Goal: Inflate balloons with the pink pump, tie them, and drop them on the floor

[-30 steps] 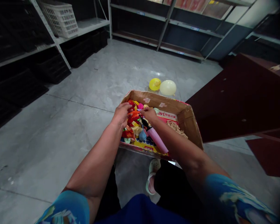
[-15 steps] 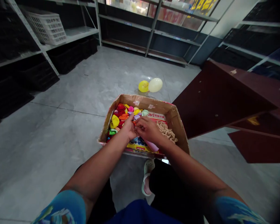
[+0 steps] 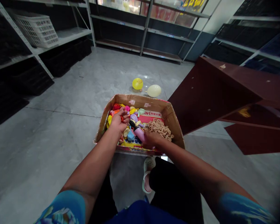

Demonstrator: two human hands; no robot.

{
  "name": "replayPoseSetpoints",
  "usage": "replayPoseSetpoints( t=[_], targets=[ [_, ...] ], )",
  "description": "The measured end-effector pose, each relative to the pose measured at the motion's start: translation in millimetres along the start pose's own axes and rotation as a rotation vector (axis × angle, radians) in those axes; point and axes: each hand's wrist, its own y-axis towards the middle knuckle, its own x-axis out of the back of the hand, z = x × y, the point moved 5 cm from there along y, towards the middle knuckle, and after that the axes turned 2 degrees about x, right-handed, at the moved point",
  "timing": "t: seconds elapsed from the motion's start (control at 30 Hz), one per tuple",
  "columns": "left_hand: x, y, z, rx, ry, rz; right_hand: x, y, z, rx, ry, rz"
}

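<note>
A cardboard box (image 3: 172, 119) stands open before me, holding many limp balloons in mixed colours. My left hand (image 3: 119, 122) is over its left part, palm partly turned up and fingers curled around a small red balloon (image 3: 122, 118). Wrapped around a pink hand pump (image 3: 139, 134) with a black nozzle is my right hand (image 3: 150, 140); the pump's nozzle points up and left, apart from my left hand. A lilac balloon (image 3: 134, 117) and a light blue balloon (image 3: 131, 136) lie between the hands. Beside my right hand is a heap of beige cord-like strands (image 3: 160, 128).
A yellow inflated balloon (image 3: 137, 83) and a cream one (image 3: 154, 91) rest on the floor beyond the box. Dark red panels (image 3: 214, 96) stand to the right. Metal shelves (image 3: 143, 31) line the back, and a white basket (image 3: 38, 29) sits on the left shelf.
My hands have moved apart: the left went left with the red balloon, the right went down and took hold of the pink pump. The two inflated balloons on the floor have shifted apart.
</note>
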Motion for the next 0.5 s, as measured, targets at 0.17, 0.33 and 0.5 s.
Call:
replayPoseSetpoints(
  t=[0.17, 0.33, 0.5],
  targets=[
    [-4.8, 1, -8, -0.052, -0.032, 0.028, -10, -4, -7, 0.011, 0.071, 0.058],
    [-4.3, 0, -18, -0.066, -0.123, 0.02, 28, -23, -12, 0.071, 0.167, -0.064],
    [-0.7, 1, -24, -0.067, -0.173, -0.033, 52, -87, 6, 0.335, 0.348, -0.294]
  ],
)
